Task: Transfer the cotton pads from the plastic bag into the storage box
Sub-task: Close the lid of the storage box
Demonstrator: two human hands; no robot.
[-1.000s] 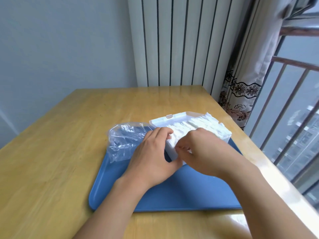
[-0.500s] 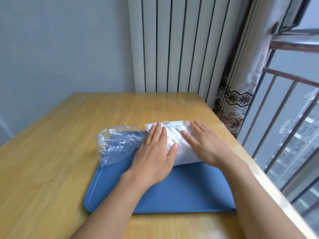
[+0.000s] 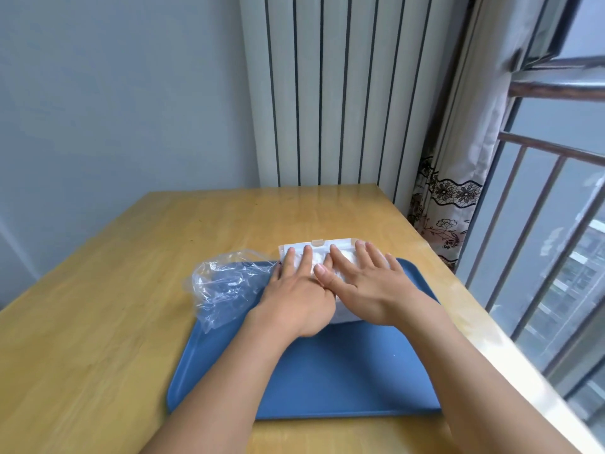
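The white storage box [image 3: 342, 249] lies on the blue tray [image 3: 327, 381], its clear lid down, with white cotton pads [image 3: 319, 258] showing through it. My left hand [image 3: 294, 296] presses flat on the left half of the lid, fingers straight. My right hand [image 3: 366, 283] presses flat on the right half, its thumb beside the left hand's index finger. The crumpled clear plastic bag [image 3: 226, 286] lies at the tray's left far corner, partly on the table; whether it holds any pads I cannot tell.
The tray sits on a wooden table [image 3: 114, 306]. A white radiator [image 3: 327, 93] stands behind the table. A patterned curtain [image 3: 442, 198] and a railed window [image 3: 550, 257] run along the right edge.
The lid went from raised over the pads to lying flat. Both hands opened out and now press flat on it. The camera view tilted up.
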